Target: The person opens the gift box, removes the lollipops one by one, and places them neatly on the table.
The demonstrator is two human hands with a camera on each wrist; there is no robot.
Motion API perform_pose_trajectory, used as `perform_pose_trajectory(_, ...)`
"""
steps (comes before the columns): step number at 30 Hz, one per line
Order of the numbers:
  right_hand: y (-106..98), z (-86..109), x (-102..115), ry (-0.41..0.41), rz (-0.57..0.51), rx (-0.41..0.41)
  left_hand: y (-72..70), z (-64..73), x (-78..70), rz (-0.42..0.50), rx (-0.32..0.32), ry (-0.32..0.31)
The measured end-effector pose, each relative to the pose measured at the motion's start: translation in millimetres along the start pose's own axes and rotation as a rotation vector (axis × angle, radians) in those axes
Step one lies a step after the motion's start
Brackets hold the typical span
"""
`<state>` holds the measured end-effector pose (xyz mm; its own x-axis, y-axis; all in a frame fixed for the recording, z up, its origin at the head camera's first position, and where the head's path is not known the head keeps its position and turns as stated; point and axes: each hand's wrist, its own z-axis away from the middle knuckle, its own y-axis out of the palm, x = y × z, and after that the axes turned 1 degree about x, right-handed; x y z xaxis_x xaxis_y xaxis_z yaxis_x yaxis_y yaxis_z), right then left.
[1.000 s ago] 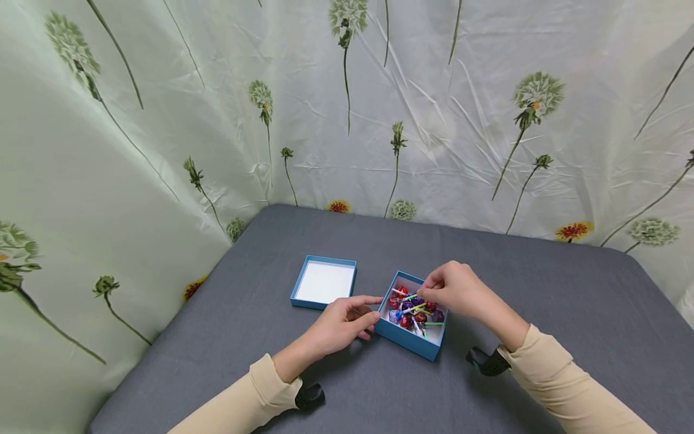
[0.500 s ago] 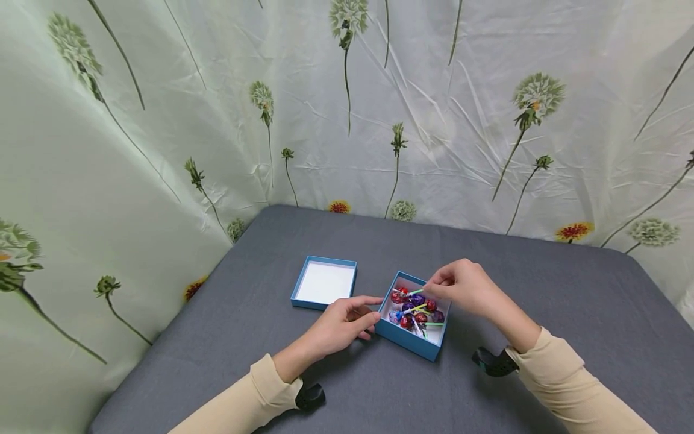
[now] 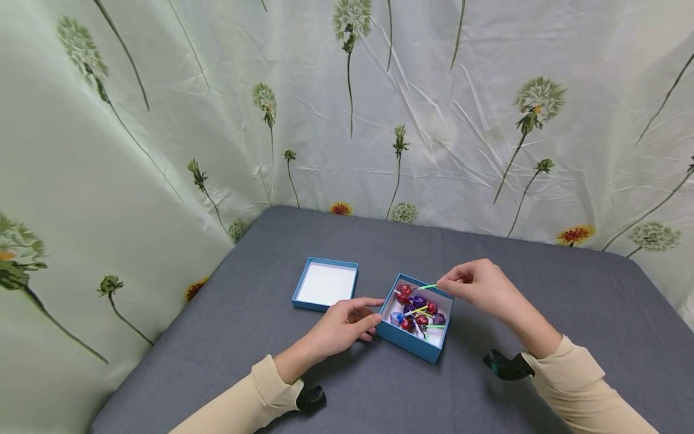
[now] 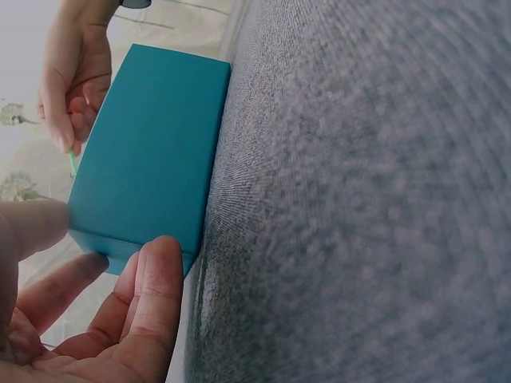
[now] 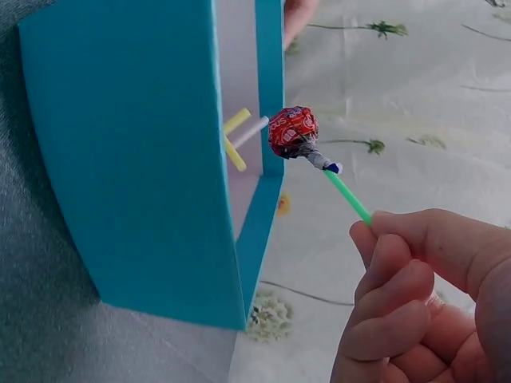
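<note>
A blue box (image 3: pixel 408 345) with a white inside stands on the table, holding several wrapped lollipops (image 3: pixel 417 302) in red, purple and blue. My left hand (image 3: pixel 338 325) holds the box's left corner, thumb and fingers on either side of it. Over the box's far right edge, my right hand (image 3: pixel 485 290) pinches the green stick of a lollipop (image 5: pixel 292 132) between thumb and index finger. Its red wrapped head hangs at the rim in the right wrist view. From the left wrist view, the box's outer wall (image 4: pixel 156 144) hides the candy.
A shallow blue lid (image 3: pixel 326 283) lies inside up, left of the box. The grey cloth-covered table (image 3: pixel 260 259) meets a flower-printed curtain (image 3: pixel 461 120) behind and at the left. Dark straps (image 3: pixel 508 365) sit at both wrists.
My right hand has moved right and drawn the green-sticked lollipop up from the others toward the box's far right edge. The left hand stays on the box corner.
</note>
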<state>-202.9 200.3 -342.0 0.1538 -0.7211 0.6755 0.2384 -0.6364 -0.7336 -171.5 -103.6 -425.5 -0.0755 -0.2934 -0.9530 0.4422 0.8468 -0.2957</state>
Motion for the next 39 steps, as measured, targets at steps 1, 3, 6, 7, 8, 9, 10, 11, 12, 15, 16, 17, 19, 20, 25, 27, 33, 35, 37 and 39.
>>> perform_pose_trajectory(1, -2, 1.3, -2, 0.005, -0.007, -0.001, 0.3, -0.3, 0.1, 0.0, 0.0, -0.002)
perform_pose_trajectory(3, -5, 4.0, -7, 0.015, -0.016, -0.006, 0.8, -0.1, 0.4, 0.001, 0.001, 0.001)
perform_pose_trajectory(6, -11, 7.5, -15, 0.018, -0.032, -0.021, 1.3, 0.5, 1.2, 0.003, 0.003, 0.006)
perform_pose_trajectory(7, -13, 8.4, -17, 0.023, -0.039, -0.027, 1.3, 0.4, 1.9, 0.002, 0.003, 0.006)
perform_pose_trajectory(8, -15, 9.4, -20, 0.028, -0.048, -0.035, 1.4, 0.6, 2.3, 0.003, 0.003, 0.004)
perform_pose_trajectory(9, -16, 10.3, -22, 0.032, -0.057, -0.043, 1.3, 0.5, 2.8, 0.002, 0.002, 0.001)
perform_pose_trajectory(10, -18, 11.4, -24, 0.039, -0.071, -0.051, 1.3, 0.4, 3.3, 0.001, 0.001, -0.004)
perform_pose_trajectory(11, -20, 12.7, -27, 0.044, -0.08, -0.059, 1.3, 0.3, 3.7, 0.001, 0.0, -0.008)
perform_pose_trajectory(12, -22, 14.0, -29, 0.051, -0.087, -0.067, 1.2, 0.1, 4.0, 0.0, -0.001, -0.011)
perform_pose_trajectory(15, -28, 18.3, -37, 0.064, -0.108, -0.085, 0.9, -0.2, 4.4, -0.005, -0.003, -0.013)
perform_pose_trajectory(16, -30, 19.6, -40, 0.069, -0.112, -0.09, 0.8, -0.3, 4.7, -0.006, -0.003, -0.011)
perform_pose_trajectory(17, -32, 20.8, -43, 0.073, -0.114, -0.095, 0.6, -0.1, 4.7, -0.007, -0.003, -0.008)
perform_pose_trajectory(19, -35, 23.0, -48, 0.082, -0.119, -0.102, 0.3, -0.1, 5.3, -0.011, -0.004, -0.004)
perform_pose_trajectory(20, -37, 24.0, -51, 0.085, -0.119, -0.105, 0.1, -0.1, 5.7, -0.012, -0.003, -0.003)
perform_pose_trajectory(25, -42, 27.8, -66, 0.112, -0.118, -0.119, -0.7, 0.3, 5.5, -0.015, 0.002, -0.005)
perform_pose_trajectory(27, -44, 29.3, -72, 0.134, -0.119, -0.122, -0.9, 0.1, 5.2, -0.014, 0.004, -0.008)
perform_pose_trajectory(33, -50, 34.0, -90, 0.199, -0.129, -0.13, -0.9, -0.7, 5.1, -0.014, 0.008, -0.014)
perform_pose_trajectory(35, -52, 35.9, -96, 0.213, -0.129, -0.141, -1.0, -1.1, 5.4, -0.014, 0.012, -0.006)
perform_pose_trajectory(37, -53, 38.2, -101, 0.227, -0.118, -0.147, -0.9, -2.0, 6.0, -0.011, 0.018, 0.002)
perform_pose_trajectory(39, -56, 40.7, -107, 0.242, -0.113, -0.149, -0.9, -2.7, 6.0, -0.007, 0.024, 0.009)
